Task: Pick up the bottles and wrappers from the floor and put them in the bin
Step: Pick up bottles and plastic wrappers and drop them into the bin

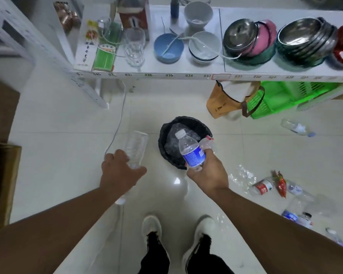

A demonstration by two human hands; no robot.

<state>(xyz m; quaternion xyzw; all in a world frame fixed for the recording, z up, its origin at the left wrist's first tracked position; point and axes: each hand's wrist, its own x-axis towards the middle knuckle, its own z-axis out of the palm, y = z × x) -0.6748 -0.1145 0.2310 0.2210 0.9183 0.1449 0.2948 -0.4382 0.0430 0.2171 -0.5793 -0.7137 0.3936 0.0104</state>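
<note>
Left hand [119, 171] grips a clear bottle [136, 148] by its lower end; long axis near upright, tilted slightly right, far end up and away, left of the bin [164, 135]. Right hand [207, 173] holds a blue-label bottle [189, 150] around the base, with a clear wrapper [207, 144] pinched in the same hand. Bottle axis tilts up-left, white cap over the bin's open mouth. Bin is black-lined, on the floor [67, 135] between both hands, crumpled plastic inside. More bottles [297, 127] and a red wrapper [281, 184] lie on the floor to the right, mostly on their sides.
</note>
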